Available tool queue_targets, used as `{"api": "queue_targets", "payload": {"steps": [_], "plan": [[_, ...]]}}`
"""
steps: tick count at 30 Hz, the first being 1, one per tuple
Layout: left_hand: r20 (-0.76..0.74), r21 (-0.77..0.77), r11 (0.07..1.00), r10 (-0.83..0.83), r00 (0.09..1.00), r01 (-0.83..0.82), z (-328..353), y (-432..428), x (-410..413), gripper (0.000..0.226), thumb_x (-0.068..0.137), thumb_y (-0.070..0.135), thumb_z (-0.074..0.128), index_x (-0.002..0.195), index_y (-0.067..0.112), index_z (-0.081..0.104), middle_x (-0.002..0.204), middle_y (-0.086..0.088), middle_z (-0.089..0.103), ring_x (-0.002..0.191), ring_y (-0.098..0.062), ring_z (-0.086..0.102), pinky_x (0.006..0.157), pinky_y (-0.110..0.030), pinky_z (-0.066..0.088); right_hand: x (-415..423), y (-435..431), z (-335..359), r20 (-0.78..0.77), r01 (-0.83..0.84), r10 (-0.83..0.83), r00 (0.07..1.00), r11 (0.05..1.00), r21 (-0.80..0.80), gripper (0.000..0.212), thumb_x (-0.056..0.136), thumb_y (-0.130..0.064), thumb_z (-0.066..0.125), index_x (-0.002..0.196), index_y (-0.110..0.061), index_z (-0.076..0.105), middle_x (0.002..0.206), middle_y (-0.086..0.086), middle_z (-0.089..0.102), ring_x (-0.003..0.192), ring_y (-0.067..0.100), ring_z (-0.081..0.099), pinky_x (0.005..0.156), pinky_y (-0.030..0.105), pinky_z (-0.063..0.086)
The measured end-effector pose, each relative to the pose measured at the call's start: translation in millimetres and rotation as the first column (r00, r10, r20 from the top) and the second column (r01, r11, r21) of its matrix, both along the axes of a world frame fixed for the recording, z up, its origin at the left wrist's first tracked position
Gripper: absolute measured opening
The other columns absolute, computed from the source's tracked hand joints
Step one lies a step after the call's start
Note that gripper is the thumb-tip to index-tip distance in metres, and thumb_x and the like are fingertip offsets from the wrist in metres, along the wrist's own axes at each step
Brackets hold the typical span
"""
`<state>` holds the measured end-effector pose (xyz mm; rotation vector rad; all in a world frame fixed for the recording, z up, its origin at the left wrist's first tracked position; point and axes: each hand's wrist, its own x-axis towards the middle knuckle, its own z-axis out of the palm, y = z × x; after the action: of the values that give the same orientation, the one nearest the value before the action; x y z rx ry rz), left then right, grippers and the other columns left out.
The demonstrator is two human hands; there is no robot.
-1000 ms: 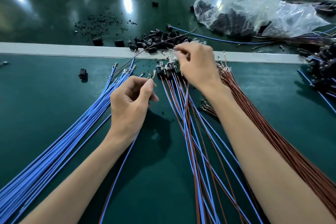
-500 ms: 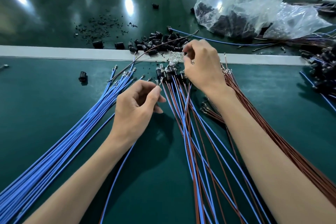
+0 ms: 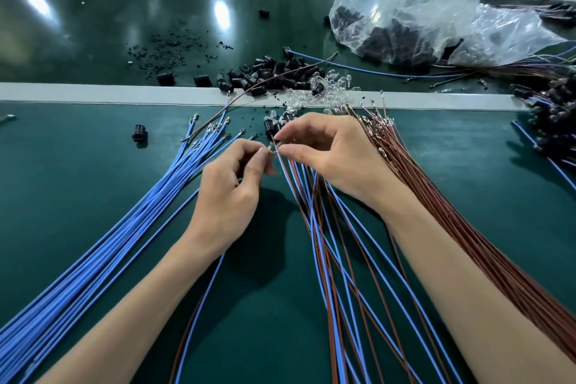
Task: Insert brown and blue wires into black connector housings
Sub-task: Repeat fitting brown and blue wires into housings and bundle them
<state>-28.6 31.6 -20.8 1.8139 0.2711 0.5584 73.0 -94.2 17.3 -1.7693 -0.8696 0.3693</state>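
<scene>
Green surface (image 3: 78,196), grey rail (image 3: 93,93); black connector housings (image 3: 268,72) piled far centre, blue wires (image 3: 124,227) left, brown wires (image 3: 467,227) right. Our left hand (image 3: 230,193) pinches a wire tip (image 3: 270,148); right hand (image 3: 336,159) pinches a small part (image 3: 276,151) against it.

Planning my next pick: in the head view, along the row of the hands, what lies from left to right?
lone black housing → blue wire bundle → left hand → right hand → brown wire bundle → heap of black parts at the right edge
</scene>
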Motion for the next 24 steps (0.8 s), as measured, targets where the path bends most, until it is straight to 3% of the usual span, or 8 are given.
{"api": "queue_targets", "payload": {"steps": [1,3,7,11,16,24], "plan": [[-0.002,-0.004,1.000,0.021,1.000,-0.021,0.3,-0.1,-0.2,0.012,0.090,0.028,0.049,0.082,0.025,0.057,0.070,0.008,0.062,0.056,-0.011,0.046,0.055,-0.034,0.039,-0.1,-0.6,-1.9,0.015,0.009,-0.009,1.000,1.000,-0.003,0.011,0.081,-0.004,0.072,0.091,-0.006,0.071,0.084,0.008,0.072,0.077,0.018,0.067,0.076,0.025,0.054],[-0.003,-0.002,0.999,0.041,0.999,-0.041,2.2,0.1,-1.1,0.013,0.090,0.029,0.050,0.081,0.023,0.058,0.070,0.004,0.062,0.057,-0.013,0.047,0.058,-0.036,0.040,-0.2,-1.2,-4.5,0.041,0.010,-0.009,0.999,1.000,-0.028,0.008,0.081,-0.005,0.072,0.089,-0.007,0.071,0.081,0.006,0.071,0.072,0.011,0.064,0.073,0.020,0.051],[-0.020,0.012,1.000,0.018,1.000,-0.018,4.6,-0.1,-2.3,0.009,0.089,0.023,0.058,0.080,0.024,0.062,0.069,0.006,0.063,0.059,-0.002,0.051,0.059,-0.017,0.042,0.7,-2.8,-6.4,0.086,0.006,0.001,0.996,0.997,-0.078,0.005,0.083,-0.007,0.071,0.088,-0.007,0.072,0.079,0.004,0.071,0.068,0.009,0.062,0.069,0.018,0.050],[-0.032,0.013,1.000,0.011,0.999,-0.011,4.7,-0.3,-4.1,0.003,0.085,0.021,0.064,0.082,0.023,0.064,0.071,0.004,0.065,0.065,-0.005,0.058,0.063,-0.013,0.046,1.5,-3.4,-8.1,0.119,0.002,0.016,0.993,0.989,-0.146,0.007,0.085,-0.011,0.069,0.091,-0.007,0.070,0.077,-0.001,0.068,0.065,0.001,0.056,0.066,0.010,0.044],[-0.053,0.065,0.997,0.045,0.998,-0.042,3.0,0.2,-1.7,0.008,0.087,0.017,0.068,0.082,0.022,0.065,0.069,0.005,0.065,0.062,-0.003,0.057,0.060,-0.014,0.045,3.9,-3.4,-7.7,0.106,-0.028,0.045,0.993,0.988,-0.152,0.006,0.086,-0.013,0.069,0.092,-0.011,0.070,0.082,0.003,0.071,0.075,0.016,0.064,0.073,0.022,0.049],[-0.039,0.111,0.994,0.024,0.999,-0.019,5.3,0.4,-2.4,0.013,0.088,0.021,0.066,0.075,0.023,0.065,0.067,0.006,0.064,0.056,0.000,0.051,0.055,-0.009,0.037,7.8,-6.6,-5.5,0.016,-0.064,0.066,0.998,0.991,-0.116,0.002,0.084,-0.012,0.071,0.085,-0.012,0.071,0.079,0.003,0.070,0.071,0.011,0.062,0.072,0.023,0.050]]}}
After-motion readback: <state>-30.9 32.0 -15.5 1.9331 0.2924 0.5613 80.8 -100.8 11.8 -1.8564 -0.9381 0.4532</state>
